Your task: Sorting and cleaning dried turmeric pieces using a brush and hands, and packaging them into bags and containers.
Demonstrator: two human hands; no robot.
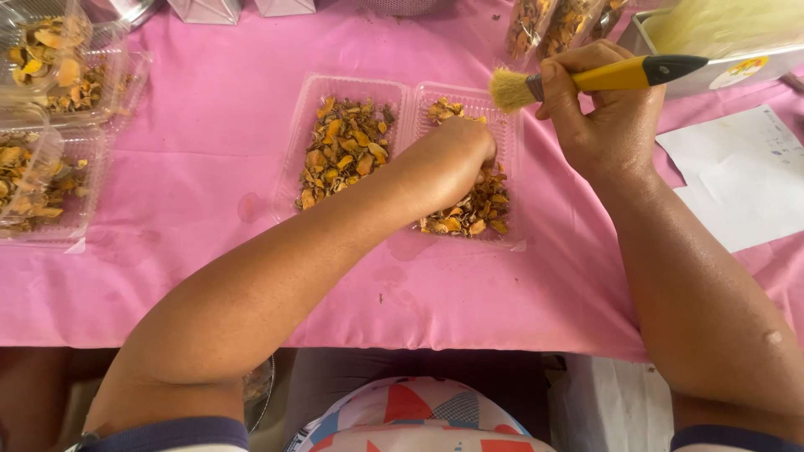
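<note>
— So, starting at the left edge, what is on the pink cloth (pixel 209 125)?

— Clear plastic packs (pixel 50 125), stacked and filled with dried orange and brown pieces. Further right lies an open hinged clear tray (pixel 402 92) with two halves side by side. The left half (pixel 343 151) carries a loose heap of the same dried pieces.

— And the hands?

— The left hand (pixel 448 163) reaches across into the right half (pixel 502 125) of the tray. It is curled down onto the pieces there, fingertips buried among them (whether they pinch a piece or only press on the heap, I cannot tell). The right hand (pixel 607 109) is closed around the yellow handle of a brush (pixel 586 79), its pale bristles pointing left and hovering just above the far rim of that same half.

— Which step would you say this is?

— By my judgement, the sorting or tidying of the filling in the right half: one hand arranges, the other keeps the brush ready. The next move seems to call for a light touch, since the pieces are loose and the tray is thin, and for the brush to come low without sweeping pieces over the rim.

— Anything further right?

— A white sheet of paper (pixel 737 176) on the cloth, and a grey tray (pixel 737 67) behind the brush.
</note>
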